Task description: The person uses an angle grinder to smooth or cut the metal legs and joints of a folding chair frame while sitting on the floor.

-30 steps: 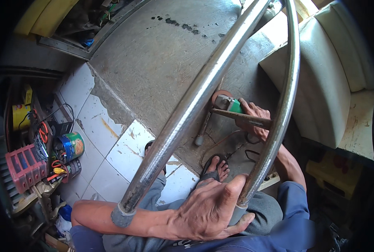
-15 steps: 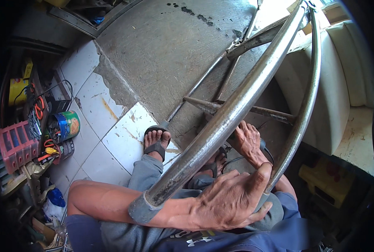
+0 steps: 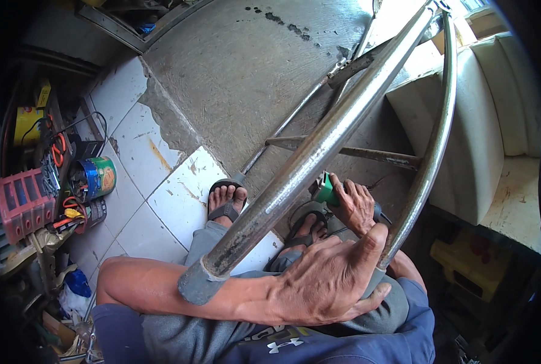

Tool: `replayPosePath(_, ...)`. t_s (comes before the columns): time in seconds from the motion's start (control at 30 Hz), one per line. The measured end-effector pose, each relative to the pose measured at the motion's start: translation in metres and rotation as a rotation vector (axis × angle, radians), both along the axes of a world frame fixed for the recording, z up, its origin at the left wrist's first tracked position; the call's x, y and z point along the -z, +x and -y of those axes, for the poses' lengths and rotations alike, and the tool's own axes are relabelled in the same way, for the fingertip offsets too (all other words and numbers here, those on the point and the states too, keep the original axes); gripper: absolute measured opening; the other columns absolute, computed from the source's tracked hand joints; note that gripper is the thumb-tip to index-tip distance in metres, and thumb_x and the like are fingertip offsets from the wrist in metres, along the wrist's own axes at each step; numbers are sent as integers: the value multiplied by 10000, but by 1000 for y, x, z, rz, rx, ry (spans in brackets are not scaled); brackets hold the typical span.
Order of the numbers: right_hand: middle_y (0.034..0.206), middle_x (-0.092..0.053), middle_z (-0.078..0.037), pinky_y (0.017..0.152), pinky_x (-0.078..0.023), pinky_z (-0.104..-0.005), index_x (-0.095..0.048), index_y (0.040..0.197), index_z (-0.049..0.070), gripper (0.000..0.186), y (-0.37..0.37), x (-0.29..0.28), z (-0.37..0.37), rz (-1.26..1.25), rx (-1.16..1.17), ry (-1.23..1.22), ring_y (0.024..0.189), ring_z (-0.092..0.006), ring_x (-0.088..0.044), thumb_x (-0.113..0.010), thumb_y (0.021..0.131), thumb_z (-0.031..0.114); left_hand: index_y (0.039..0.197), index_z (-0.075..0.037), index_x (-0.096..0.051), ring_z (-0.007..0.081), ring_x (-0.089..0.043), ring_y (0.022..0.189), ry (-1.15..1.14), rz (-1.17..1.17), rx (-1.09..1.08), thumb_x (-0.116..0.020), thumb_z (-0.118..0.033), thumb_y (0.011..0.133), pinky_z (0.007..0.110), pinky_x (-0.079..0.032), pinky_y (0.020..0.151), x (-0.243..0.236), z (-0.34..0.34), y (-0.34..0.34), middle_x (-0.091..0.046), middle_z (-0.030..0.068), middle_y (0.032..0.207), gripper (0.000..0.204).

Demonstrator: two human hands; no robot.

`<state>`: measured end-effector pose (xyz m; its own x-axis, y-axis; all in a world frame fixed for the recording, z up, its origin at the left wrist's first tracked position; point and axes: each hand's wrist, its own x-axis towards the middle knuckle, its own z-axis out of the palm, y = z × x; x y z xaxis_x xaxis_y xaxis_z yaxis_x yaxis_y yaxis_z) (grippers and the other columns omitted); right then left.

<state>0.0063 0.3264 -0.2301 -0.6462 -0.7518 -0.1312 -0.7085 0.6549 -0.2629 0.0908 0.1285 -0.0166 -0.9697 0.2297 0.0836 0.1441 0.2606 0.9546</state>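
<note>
A metal tubular frame (image 3: 333,136) slants across my lap, with rust-flecked bright tubes, crossbars and grey end caps. My left hand (image 3: 325,282) is closed round the lower end of its curved right tube (image 3: 431,170), and that forearm lies under the capped end (image 3: 205,282) of the long middle tube. Below the crossbar, my right hand (image 3: 356,206) is wrapped round a green angle grinder (image 3: 325,191) with a grey cord end behind it. The grinder's disc is mostly hidden behind the long tube.
Tool bins and a pink plastic holder (image 3: 24,206) crowd the left, beside white tiles (image 3: 164,236) meeting concrete floor (image 3: 222,85). A cream padded seat (image 3: 470,127) stands at the right, with a yellow case (image 3: 470,267) beneath it. My sandalled feet (image 3: 225,203) rest below the frame.
Since a second ago the frame has shifted rightward in view, showing more lower bars and my left foot. The grinder moved down toward me, was hidden half a second ago, and shows again now.
</note>
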Motion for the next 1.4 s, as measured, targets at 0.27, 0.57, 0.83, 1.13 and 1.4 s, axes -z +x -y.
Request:
replayPosePath(0.27,1127,-604,-115,870,-529,-405,-455,1573,187,841,16,-1,-14,-92,-54,11,1012,-277,-630,-763,790,181,1463,135,-259,357,-652,805,-10,-68,-44,-751,-338,949,461,-535,760,8,-4,5,-582,231,965,855)
replayPosePath(0.57,1108,-600,-103,861,-526,-405,-468,1566,215,803,20,-7,-8,-110,-63,-40,993,-278,-618,-743,813,168,1459,143,-267,401,-657,797,-12,-18,-76,-756,-317,939,482,-535,759,4,-6,7,-588,275,969,849)
replayPosePath(0.83,1072,-593,-99,865,-517,-428,-479,1551,218,790,11,-17,10,-146,-146,-97,987,-283,-610,-748,810,167,1432,133,-303,390,-700,831,-54,-56,-131,-772,-263,909,455,-555,756,7,-24,5,-632,262,958,807)
replayPosePath(1.13,1081,-570,-154,870,-472,-464,-605,1276,141,442,10,-21,25,-251,-254,84,949,-314,-583,-688,845,199,1423,106,-292,411,-702,791,59,-22,-32,-742,-274,931,479,-553,738,5,-16,0,-634,256,896,768)
replayPosePath(1.4,917,-733,-220,733,-578,-517,-534,1351,51,705,-40,-22,46,238,15,57,834,-414,-745,-746,833,478,1377,62,-299,429,-692,711,63,44,37,-741,-280,940,501,-532,673,-3,-16,-4,-621,211,826,710)
